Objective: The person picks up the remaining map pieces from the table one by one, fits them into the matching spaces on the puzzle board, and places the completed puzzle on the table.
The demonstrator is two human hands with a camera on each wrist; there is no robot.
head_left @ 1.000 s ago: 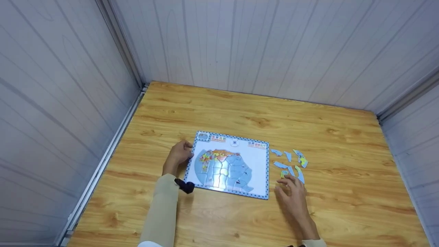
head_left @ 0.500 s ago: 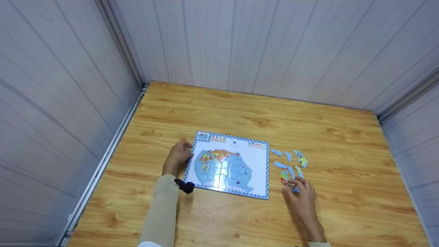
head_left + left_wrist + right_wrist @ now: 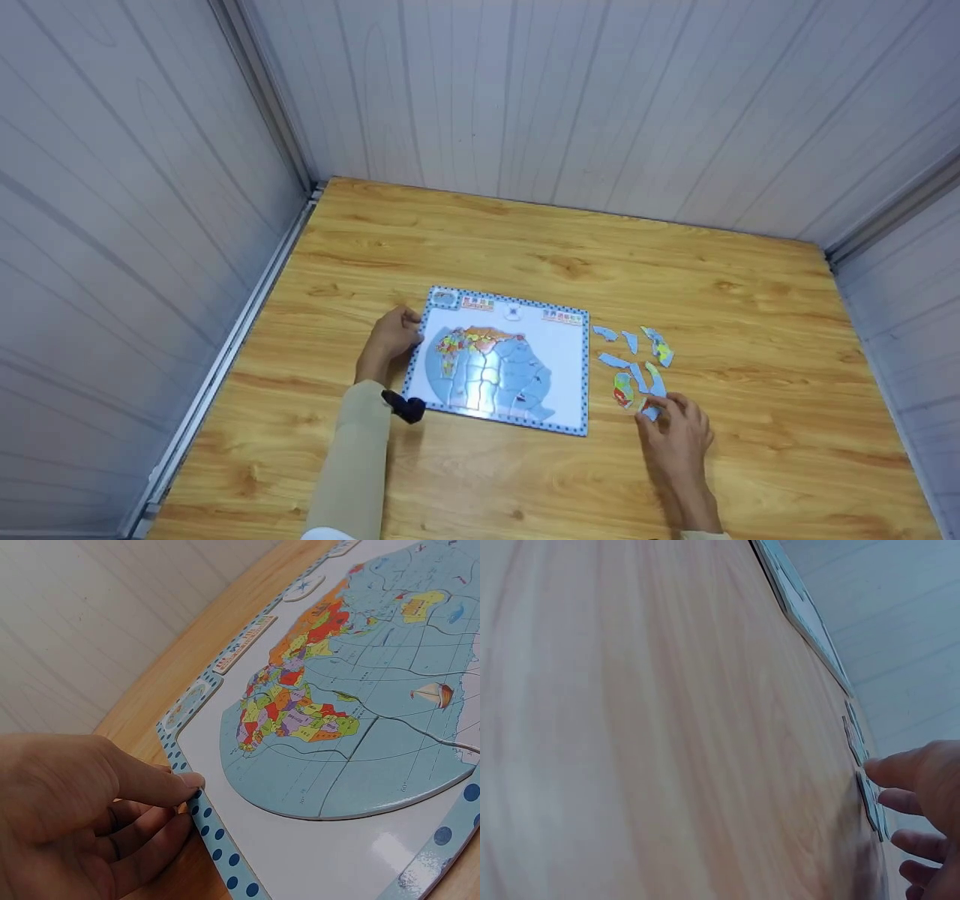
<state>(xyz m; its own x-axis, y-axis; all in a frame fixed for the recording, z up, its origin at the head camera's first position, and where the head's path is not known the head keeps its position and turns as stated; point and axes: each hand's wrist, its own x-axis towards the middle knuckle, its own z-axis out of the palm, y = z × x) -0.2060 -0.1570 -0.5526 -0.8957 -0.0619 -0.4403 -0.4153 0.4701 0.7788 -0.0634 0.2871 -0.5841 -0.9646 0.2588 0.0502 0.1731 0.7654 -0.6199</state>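
- Head view: at the far left I'm seeing a pale panelled wall (image 3: 112, 262) standing alongside the wood-grained bench (image 3: 450, 240).
- Next, a beige sleeve (image 3: 351, 442) is stretching in from below, with a black device (image 3: 405, 406) sitting at the wrist.
- Above it, I'm watching the left grip (image 3: 391, 334), a bare hand, holding the left edge of the puzzle board: in the left wrist view the thumb is pressing on the dotted border and the other fingers are curling at the edge.
- The puzzle board (image 3: 571, 367) is lying flat near the middle of the bench, showing a white face inside a blue dotted border.
- On it, a partly assembled map (image 3: 454, 382) is filling the left and middle; its right side is ending raggedly, and glare is washing out part of the sea.
- Just right of the board, loose blue pieces (image 3: 604, 333) are lying in a cluster on the bench.
- Low in that cluster, a green-and-red piece (image 3: 623, 390) is lying beside the others.
- Rightmost of the two hands, the right grip (image 3: 679, 433) is bending its thumb and forefinger at a blue piece with red (image 3: 650, 413); I'm not managing to tell whether it is pinching it or only touching it.
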